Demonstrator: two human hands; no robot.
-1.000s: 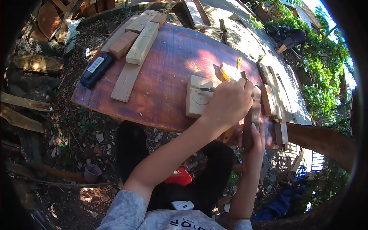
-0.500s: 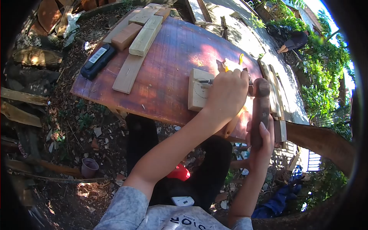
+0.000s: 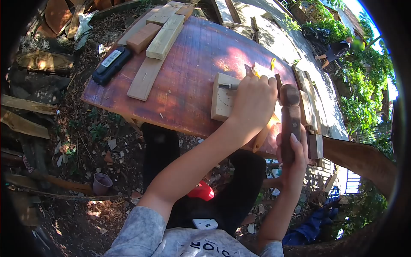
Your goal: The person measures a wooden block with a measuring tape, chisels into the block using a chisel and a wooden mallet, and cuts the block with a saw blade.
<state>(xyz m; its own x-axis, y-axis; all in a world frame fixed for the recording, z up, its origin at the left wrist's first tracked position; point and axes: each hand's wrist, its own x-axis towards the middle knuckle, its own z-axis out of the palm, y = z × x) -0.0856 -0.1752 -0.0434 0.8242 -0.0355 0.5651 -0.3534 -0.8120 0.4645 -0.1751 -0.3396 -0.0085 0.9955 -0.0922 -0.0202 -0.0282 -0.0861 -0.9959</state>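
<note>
Biggest worry here is the left hand (image 3: 255, 100). Its fingers are closed around a metal-tipped tool (image 3: 227, 86), and the wooden mallet (image 3: 290, 96) is upright just beside those knuckles. If that mallet swings in off-line, it could clip the fingers instead of the tool's end, since the grip covers most of the shaft. The right hand (image 3: 296, 147) has its fingers wrapped around the mallet's handle, thumb lying along it, no gap that I can see.

The wood block (image 3: 219, 107) lies flat near the table's (image 3: 188, 103) front edge, with the tool's tip at its upper part, close to a dotted curve. Can't tell if the tip is biting in or just resting. I can't see any clamp on the block, so a knock from the side might make it skid, and a low tool angle might let the tip slide across the face and spoil the dotted line. There's also an orange-brown handle (image 3: 261, 139) under the left wrist, near the edge. A bump from the forearm might knock it toward the lap.

As for writing, the gray shirt (image 3: 171, 240) reads "DIOR", upside down from up here, with a smaller word by it that looks like "PARIS". The black case (image 3: 105, 73) has 1 white label (image 3: 111, 58) with a barcode, but the digits are too small for me. The white device (image 3: 204, 223) on the lap has a little dark patch I can't read.
</note>
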